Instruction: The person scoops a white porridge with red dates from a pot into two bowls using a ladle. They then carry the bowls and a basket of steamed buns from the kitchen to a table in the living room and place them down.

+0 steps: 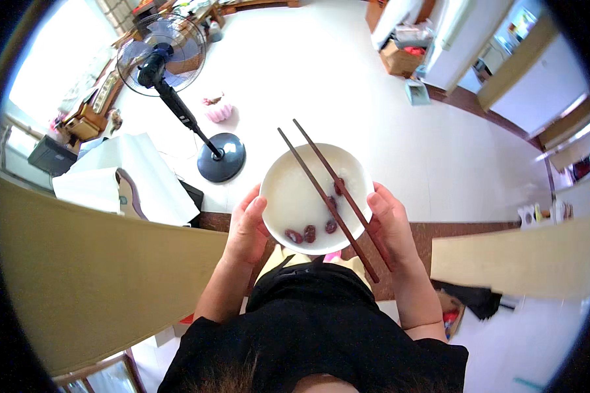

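Note:
A white bowl (288, 190) of pale porridge with several dark red dates sits between my two hands at chest height. My left hand (248, 226) cups its left rim, thumb on the edge. My right hand (390, 226) supports the right rim and also grips a pair of dark wooden chopsticks (321, 187), which lie slanted across the bowl with their tips pointing up and to the left past the far rim.
A black standing fan (167, 62) with a round base stands on the white floor to the upper left. White sheets (137, 173) lie on the left. A tan surface (92, 275) fills the lower left. Cardboard boxes (400, 56) and a white door (449, 49) stand at the back right.

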`<state>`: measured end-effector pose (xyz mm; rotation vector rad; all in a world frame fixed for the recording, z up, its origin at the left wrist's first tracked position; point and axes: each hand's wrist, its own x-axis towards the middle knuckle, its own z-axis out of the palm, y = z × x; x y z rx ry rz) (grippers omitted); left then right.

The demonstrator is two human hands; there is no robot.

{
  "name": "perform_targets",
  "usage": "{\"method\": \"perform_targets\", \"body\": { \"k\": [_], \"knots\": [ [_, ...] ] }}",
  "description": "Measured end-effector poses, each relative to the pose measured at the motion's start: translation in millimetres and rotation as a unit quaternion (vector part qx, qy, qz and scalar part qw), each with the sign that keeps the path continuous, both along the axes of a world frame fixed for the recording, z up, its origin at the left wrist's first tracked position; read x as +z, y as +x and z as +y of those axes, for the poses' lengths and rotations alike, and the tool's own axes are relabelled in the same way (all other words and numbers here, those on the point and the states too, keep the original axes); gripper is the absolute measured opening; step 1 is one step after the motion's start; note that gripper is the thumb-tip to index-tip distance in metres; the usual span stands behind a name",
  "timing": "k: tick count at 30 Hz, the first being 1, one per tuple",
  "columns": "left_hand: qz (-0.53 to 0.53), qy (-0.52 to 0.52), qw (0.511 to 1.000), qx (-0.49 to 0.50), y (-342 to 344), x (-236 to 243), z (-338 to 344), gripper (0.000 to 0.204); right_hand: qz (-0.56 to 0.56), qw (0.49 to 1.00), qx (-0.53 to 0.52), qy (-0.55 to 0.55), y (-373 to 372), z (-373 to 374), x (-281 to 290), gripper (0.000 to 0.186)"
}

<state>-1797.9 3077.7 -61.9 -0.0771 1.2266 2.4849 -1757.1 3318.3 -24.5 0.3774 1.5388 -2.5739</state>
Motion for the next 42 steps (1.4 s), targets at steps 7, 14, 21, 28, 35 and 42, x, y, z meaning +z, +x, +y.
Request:
{"method": "perform_targets", "body": {
  "k": [7,14,21,28,35,42],
  "knots": [
    [0.016,-0.014,0.998,0.066,-164,-17,12,0.058,0.012,0.995,0.096,-0.012,-194,13,-16,0.056],
    [0.037,-0.025,0.994,0.103,-346,-44,1,0.055,0.027,0.993,0.109,-0.039,-394,-1,-48,0.051],
    [0.019,-0.019,0.988,0.15,-547,-60,-35,0.052,0.024,0.986,0.15,-0.062,-610,-37,-62,0.051],
    [0.048,-0.025,0.977,0.207,-752,-81,-71,0.053,0.033,0.974,0.219,-0.05,-846,-76,-89,0.059],
    [0.075,-0.001,0.954,0.29,-945,-78,-119,0.058,0.037,0.955,0.295,-0.012,-1074,-137,-86,0.063],
    [0.035,-0.025,0.939,0.342,-1127,-85,-194,0.059,0.021,0.933,0.36,-0.008,-1281,-219,-91,0.063]
  ]
}}
